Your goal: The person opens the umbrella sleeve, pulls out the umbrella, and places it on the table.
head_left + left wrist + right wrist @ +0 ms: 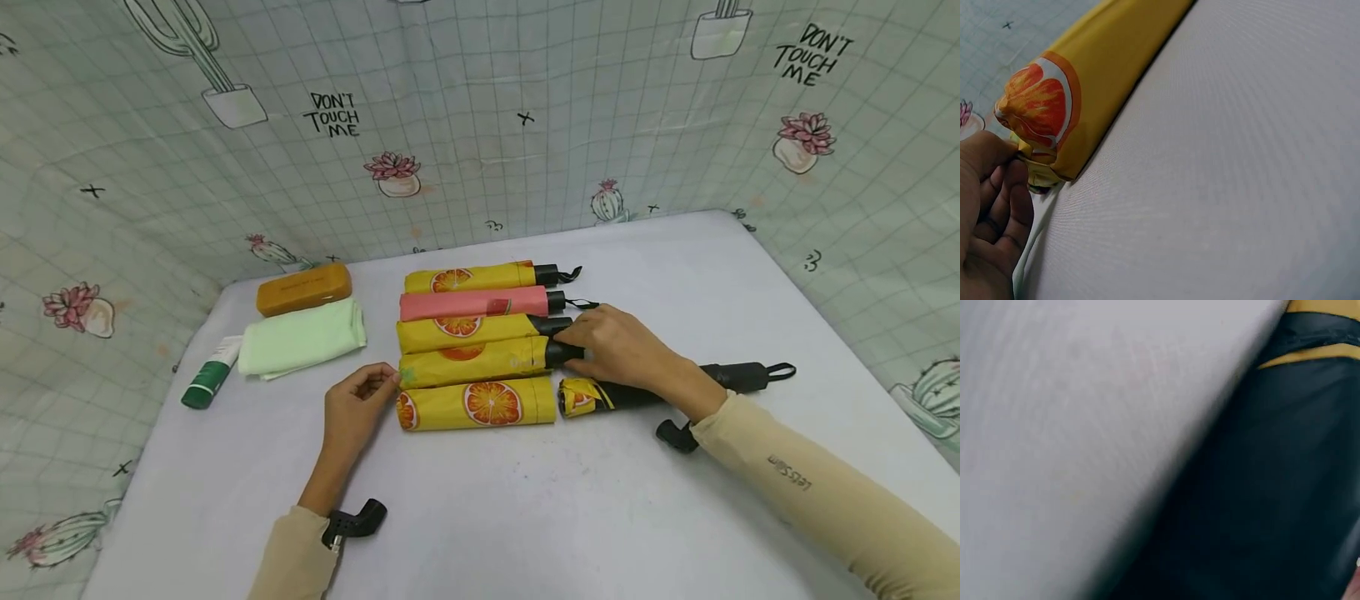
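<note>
Several folded umbrellas in printed sleeves lie side by side. Nearest the front is a yellow sleeve with orange slices (480,404), with no handle showing at its right end. Just behind it is a yellow umbrella (487,363) with a black handle (561,352). My left hand (358,410) pinches the yellow fabric at this umbrella's left end between thumb and finger. At the other end my right hand (618,346) grips the black handle. Under the right wrist lies a black folded umbrella (731,377) with a yellow printed end, close up in the right wrist view.
Behind are another yellow umbrella (495,332), a pink one (472,303) and a yellow one (480,277) at the back. An orange-brown case (303,289), a folded pale green cloth (303,337) and a green-and-white tube (212,373) lie at the left. A printed curtain (465,100) borders the table.
</note>
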### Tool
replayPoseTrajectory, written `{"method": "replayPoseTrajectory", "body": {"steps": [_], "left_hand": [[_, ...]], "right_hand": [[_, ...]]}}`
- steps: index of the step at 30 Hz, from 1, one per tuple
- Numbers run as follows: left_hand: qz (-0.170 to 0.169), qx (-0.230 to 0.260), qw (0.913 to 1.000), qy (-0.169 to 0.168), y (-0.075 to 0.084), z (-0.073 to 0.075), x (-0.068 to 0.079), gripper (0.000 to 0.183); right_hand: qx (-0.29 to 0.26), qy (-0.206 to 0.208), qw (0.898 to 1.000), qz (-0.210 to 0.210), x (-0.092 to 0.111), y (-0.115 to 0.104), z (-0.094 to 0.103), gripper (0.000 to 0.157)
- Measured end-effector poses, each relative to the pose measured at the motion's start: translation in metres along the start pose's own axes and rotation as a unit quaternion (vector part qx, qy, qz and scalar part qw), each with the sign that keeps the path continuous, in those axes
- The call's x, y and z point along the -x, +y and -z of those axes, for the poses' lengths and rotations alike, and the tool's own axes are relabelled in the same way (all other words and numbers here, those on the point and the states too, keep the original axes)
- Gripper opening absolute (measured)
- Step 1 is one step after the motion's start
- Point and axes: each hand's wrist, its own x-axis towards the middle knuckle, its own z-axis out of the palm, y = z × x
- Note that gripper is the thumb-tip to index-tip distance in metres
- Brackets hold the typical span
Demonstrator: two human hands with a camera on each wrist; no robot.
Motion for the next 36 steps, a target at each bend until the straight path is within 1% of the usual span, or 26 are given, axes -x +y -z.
{"method": "replayPoseTrajectory", "body": {"steps": [4,9,14,19,24,29,31,36], "left_hand": [[-0.014,0.004,0.9999,0.0,-0.002,0.001,-0.002,0.009],[-0.02,0.004,0.9998,0.006,-0.002,0.0,-0.004,0.008],[-0.012,0.002,0.9999,0.004,-0.002,-0.001,-0.002,0.009],[-0.009,-0.002,0.9999,0.005,-0.002,0.0,-0.001,0.008],[-0.002,-0.001,1.0,-0.007,-0.005,-0.001,-0.002,0.01],[-0.016,-0.008,0.9998,-0.002,-0.029,-0.004,-0.01,0.009],[-0.015,-0.006,0.9999,0.001,-0.039,-0.004,-0.012,0.008],[-0.003,-0.012,0.9999,0.001,-0.043,-0.001,-0.007,0.008]], "right_hand": [[-0.005,0.008,1.0,0.004,0.0,0.003,0.005,0.039],[-0.02,-0.003,1.0,0.003,0.001,0.007,0.009,0.039],[-0.029,-0.018,0.999,-0.011,0.007,0.01,0.012,0.038],[-0.027,-0.019,0.999,-0.022,0.012,0.012,0.017,0.037],[-0.02,-0.034,0.998,-0.041,0.018,0.015,0.024,0.038],[-0.011,-0.042,0.998,-0.056,0.02,0.018,0.034,0.036],[-0.009,-0.042,0.997,-0.06,0.021,0.019,0.038,0.035],[-0.004,-0.046,0.997,-0.063,0.027,0.02,0.042,0.033]]}}
